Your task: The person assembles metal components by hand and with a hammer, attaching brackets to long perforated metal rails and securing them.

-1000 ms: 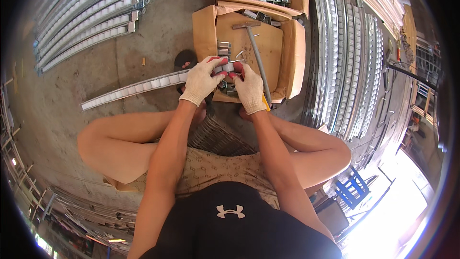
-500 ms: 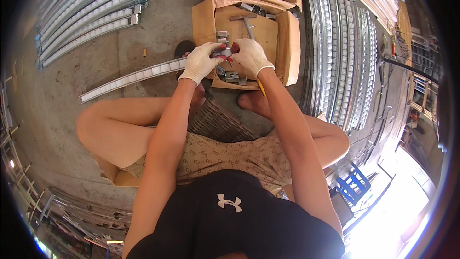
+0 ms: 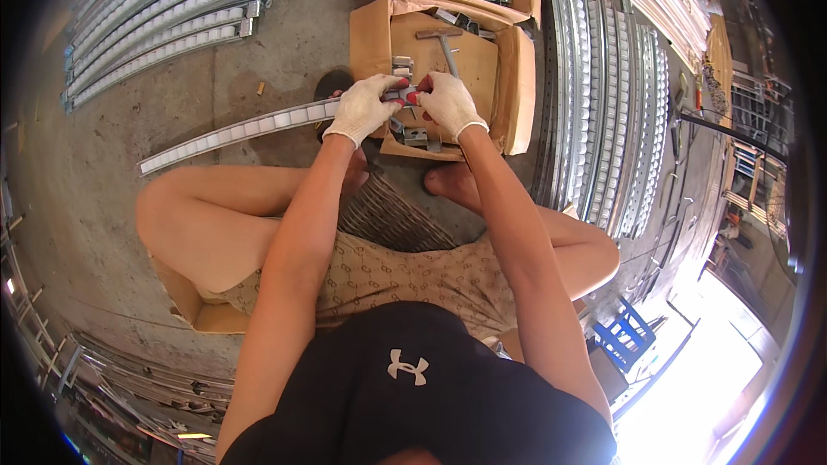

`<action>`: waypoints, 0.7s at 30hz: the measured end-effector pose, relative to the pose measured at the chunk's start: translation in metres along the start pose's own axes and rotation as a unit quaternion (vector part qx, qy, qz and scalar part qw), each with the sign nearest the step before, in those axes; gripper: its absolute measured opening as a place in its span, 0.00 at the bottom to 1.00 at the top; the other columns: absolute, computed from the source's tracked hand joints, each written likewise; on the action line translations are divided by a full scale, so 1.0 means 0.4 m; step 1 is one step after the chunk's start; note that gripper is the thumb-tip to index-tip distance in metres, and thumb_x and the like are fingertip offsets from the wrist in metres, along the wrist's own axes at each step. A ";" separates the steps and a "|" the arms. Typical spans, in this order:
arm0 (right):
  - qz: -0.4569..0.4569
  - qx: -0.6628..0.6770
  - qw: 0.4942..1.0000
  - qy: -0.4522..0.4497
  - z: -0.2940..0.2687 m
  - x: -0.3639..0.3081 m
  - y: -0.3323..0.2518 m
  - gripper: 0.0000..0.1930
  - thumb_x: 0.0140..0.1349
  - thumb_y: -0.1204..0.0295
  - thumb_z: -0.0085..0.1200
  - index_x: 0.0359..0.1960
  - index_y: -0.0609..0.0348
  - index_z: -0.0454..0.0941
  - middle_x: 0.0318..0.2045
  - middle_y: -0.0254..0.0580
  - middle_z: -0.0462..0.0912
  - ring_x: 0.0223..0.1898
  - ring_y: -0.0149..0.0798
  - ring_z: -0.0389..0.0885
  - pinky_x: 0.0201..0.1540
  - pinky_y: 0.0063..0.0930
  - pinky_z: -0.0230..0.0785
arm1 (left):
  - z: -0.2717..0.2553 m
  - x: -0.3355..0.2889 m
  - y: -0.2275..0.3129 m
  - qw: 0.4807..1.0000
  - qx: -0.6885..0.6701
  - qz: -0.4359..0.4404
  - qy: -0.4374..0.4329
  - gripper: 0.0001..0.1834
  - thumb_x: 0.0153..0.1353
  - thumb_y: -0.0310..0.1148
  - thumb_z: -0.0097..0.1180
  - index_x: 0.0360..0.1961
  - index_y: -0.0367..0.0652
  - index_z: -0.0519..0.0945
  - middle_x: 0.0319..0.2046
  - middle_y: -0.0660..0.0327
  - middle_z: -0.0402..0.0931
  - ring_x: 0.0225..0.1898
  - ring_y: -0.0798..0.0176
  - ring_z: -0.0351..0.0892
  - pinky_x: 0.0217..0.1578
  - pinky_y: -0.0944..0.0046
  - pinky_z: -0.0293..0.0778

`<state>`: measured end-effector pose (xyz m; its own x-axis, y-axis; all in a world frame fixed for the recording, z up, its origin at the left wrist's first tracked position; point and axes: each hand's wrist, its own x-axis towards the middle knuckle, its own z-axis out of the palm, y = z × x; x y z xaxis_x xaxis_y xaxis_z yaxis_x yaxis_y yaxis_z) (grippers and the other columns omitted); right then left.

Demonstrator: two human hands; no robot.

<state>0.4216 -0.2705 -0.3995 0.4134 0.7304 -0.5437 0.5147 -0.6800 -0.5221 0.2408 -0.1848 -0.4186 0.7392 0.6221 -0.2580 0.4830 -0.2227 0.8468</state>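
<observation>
**Clerk:** Concrete floor (image 3: 258, 52), workshop; item one, an open cardboard box (image 3: 482, 77) lying before a seated person, with a hammer (image 3: 444, 43) and loose metal brackets (image 3: 413, 133) inside. A roller track (image 3: 233, 133) lies to the left.

**Checker:** Hands?

**Clerk:** Left hand (image 3: 366, 108) and right hand (image 3: 448, 103), both in white gloves, are closed together on a small metal clip (image 3: 405, 95), held just above the box's near edge.

**Checker:** Risks?

**Clerk:** Likely a pinched fingertip, since the grip is tight on thin metal. The clip could also slip and drop among the brackets.

**Checker:** Changes from a second ago?

**Clerk:** Arms are stretched farther forward; the hands sit closer to the hammer, and the clip remains between them.
</observation>
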 end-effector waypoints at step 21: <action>-0.003 -0.074 0.997 0.005 0.086 0.067 0.076 0.17 0.62 0.61 0.64 0.41 0.64 0.88 0.41 0.65 0.88 0.48 0.63 0.87 0.53 0.53 0.78 | -0.007 0.053 -0.043 0.996 0.069 0.034 -0.042 0.24 0.55 0.35 0.70 0.55 0.47 0.87 0.47 0.54 0.85 0.47 0.45 0.85 0.49 0.54 0.80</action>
<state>0.4225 -0.2738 -0.4527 0.4171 0.7361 -0.5331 0.6228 -0.6586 -0.4222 0.2470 -0.1657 -0.4374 0.8062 0.5389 -0.2443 0.4856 -0.3667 0.7936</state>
